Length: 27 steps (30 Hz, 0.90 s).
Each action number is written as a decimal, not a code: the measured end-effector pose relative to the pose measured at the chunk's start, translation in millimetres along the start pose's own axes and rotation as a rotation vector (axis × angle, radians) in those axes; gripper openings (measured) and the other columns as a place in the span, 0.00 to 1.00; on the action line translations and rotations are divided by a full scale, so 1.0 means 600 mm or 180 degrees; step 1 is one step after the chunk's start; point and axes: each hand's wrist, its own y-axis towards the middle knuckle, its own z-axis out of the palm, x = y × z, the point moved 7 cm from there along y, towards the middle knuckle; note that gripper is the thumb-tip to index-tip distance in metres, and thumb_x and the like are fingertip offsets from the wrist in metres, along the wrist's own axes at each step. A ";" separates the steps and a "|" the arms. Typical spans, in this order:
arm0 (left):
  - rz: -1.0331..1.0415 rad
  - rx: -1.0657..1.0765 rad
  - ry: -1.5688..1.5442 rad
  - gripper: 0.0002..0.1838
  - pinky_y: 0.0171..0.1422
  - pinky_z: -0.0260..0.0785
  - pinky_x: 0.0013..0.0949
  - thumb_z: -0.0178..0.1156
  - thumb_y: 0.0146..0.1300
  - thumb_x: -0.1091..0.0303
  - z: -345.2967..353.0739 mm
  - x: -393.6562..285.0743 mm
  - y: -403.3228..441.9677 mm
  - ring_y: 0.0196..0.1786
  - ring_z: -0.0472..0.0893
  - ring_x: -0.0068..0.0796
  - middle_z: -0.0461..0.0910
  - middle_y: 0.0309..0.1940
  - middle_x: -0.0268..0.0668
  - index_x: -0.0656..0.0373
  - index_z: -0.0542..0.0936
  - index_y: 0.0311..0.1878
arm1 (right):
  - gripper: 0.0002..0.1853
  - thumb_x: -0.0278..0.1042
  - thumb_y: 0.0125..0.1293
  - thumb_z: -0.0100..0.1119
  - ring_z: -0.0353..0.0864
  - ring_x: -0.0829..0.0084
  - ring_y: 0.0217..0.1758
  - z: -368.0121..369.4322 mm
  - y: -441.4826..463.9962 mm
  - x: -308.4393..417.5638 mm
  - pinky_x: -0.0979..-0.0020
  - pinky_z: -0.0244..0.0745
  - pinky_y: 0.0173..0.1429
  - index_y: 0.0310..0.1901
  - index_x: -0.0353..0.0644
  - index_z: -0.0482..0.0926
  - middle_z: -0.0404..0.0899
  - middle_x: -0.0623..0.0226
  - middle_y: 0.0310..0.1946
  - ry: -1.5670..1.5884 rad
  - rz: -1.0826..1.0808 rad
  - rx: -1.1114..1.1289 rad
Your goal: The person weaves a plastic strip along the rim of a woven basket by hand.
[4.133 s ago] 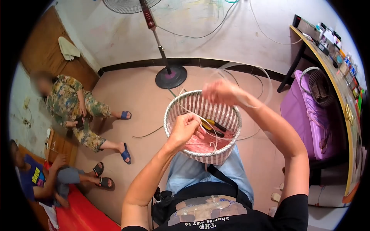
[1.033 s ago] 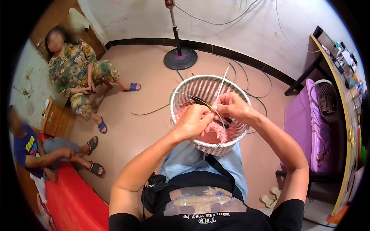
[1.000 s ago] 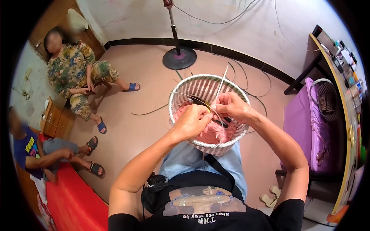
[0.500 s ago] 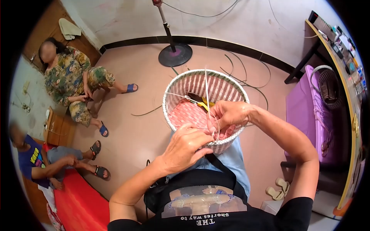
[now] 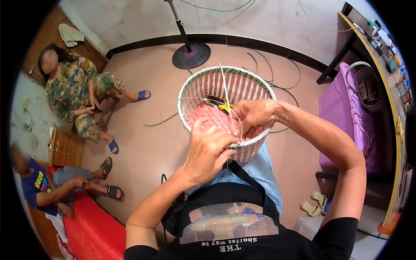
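Note:
A round woven basket (image 5: 202, 79) with pink-brown and white stripes and a braided white rim rests over my lap. At its near rim, my left hand (image 5: 209, 147) touches the edge, thumb outside and the other fingers spread over the inside. My right hand (image 5: 255, 116) reaches inside the near right wall, its fingers pinched on a thin white strip (image 5: 225, 89). That strip runs up past the far rim and also loops down by my fingertips. Yellow-handled pliers (image 5: 224, 107) lie on the pink basket bottom, partly hidden by my right hand.
Two seated people (image 5: 71, 89) (image 5: 43, 186) are at the left, beside a red cloth (image 5: 93, 225). A fan base (image 5: 191, 55) and loose green strips (image 5: 284, 88) lie beyond the basket. At the right stand a purple box (image 5: 340, 115) and a cluttered desk (image 5: 376, 65); slippers (image 5: 313, 204) are below.
Both hands have gone from the middle of the basket to its near rim. My left hand has let go of the strip and its fingers have spread. The view has shifted slightly.

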 end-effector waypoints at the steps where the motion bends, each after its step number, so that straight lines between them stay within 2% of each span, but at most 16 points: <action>1: 0.0012 -0.0020 0.0005 0.12 0.70 0.50 0.54 0.69 0.51 0.69 0.001 0.002 0.000 0.43 0.79 0.36 0.82 0.34 0.35 0.55 0.82 0.40 | 0.09 0.14 0.58 0.62 0.87 0.72 0.33 -0.001 0.001 0.001 0.75 0.87 0.38 0.41 0.32 0.81 0.85 0.58 0.33 -0.0004 -0.0061 0.0015; 5: 0.0022 -0.0049 0.0017 0.12 0.70 0.50 0.54 0.70 0.50 0.70 0.005 0.009 -0.001 0.42 0.79 0.34 0.82 0.33 0.33 0.55 0.82 0.39 | 0.10 0.12 0.57 0.61 0.88 0.71 0.33 -0.003 0.001 0.004 0.74 0.87 0.39 0.41 0.32 0.80 0.86 0.57 0.33 0.0049 -0.0042 -0.0009; 8: -0.0095 -0.0101 0.0032 0.11 0.70 0.50 0.50 0.71 0.50 0.69 0.004 0.014 0.000 0.41 0.79 0.31 0.82 0.32 0.31 0.56 0.82 0.37 | 0.10 0.12 0.57 0.60 0.88 0.70 0.33 -0.007 0.005 0.008 0.73 0.87 0.38 0.40 0.32 0.80 0.86 0.57 0.33 0.0014 -0.0059 -0.0042; 11: -0.0167 -0.0197 0.0018 0.10 0.69 0.48 0.52 0.70 0.49 0.71 0.003 0.018 -0.002 0.41 0.79 0.35 0.81 0.31 0.33 0.57 0.82 0.36 | 0.11 0.12 0.57 0.60 0.88 0.69 0.34 -0.010 0.011 0.007 0.73 0.87 0.38 0.41 0.32 0.79 0.85 0.56 0.33 -0.0012 -0.0067 -0.0058; 17: -0.0343 -0.0208 -0.0011 0.10 0.68 0.49 0.51 0.70 0.49 0.71 0.003 0.022 -0.008 0.41 0.80 0.35 0.81 0.31 0.34 0.58 0.82 0.36 | 0.12 0.11 0.56 0.59 0.88 0.68 0.34 -0.004 0.009 0.013 0.72 0.87 0.38 0.42 0.33 0.79 0.85 0.55 0.34 0.0108 -0.0059 -0.0040; 19: -0.0312 -0.0260 -0.0047 0.09 0.69 0.49 0.48 0.70 0.50 0.70 0.003 0.025 -0.009 0.37 0.79 0.30 0.81 0.29 0.31 0.57 0.83 0.35 | 0.12 0.11 0.56 0.59 0.88 0.68 0.34 -0.001 0.009 0.015 0.72 0.87 0.38 0.41 0.33 0.79 0.85 0.55 0.34 0.0091 -0.0083 -0.0062; 20: -0.0294 -0.0285 -0.0065 0.09 0.69 0.48 0.46 0.71 0.51 0.69 0.004 0.026 -0.009 0.35 0.78 0.28 0.81 0.27 0.30 0.57 0.83 0.35 | 0.11 0.12 0.56 0.60 0.87 0.71 0.32 -0.001 0.011 0.015 0.75 0.86 0.34 0.41 0.33 0.79 0.85 0.57 0.32 0.0040 -0.0125 -0.0063; 22: -0.0357 -0.0236 -0.0105 0.09 0.67 0.49 0.48 0.71 0.49 0.70 0.006 0.030 -0.010 0.39 0.79 0.32 0.81 0.29 0.32 0.58 0.83 0.35 | 0.09 0.15 0.58 0.63 0.86 0.76 0.27 -0.001 0.016 0.014 0.80 0.83 0.27 0.40 0.34 0.81 0.85 0.61 0.28 -0.0060 -0.0212 -0.0069; 27: -0.0242 -0.0199 -0.0094 0.10 0.66 0.50 0.47 0.70 0.50 0.69 0.005 0.035 -0.012 0.41 0.79 0.34 0.81 0.30 0.34 0.58 0.82 0.35 | 0.10 0.15 0.57 0.64 0.86 0.75 0.29 0.002 0.022 0.011 0.79 0.83 0.29 0.41 0.35 0.80 0.85 0.61 0.29 -0.0152 -0.0089 0.0022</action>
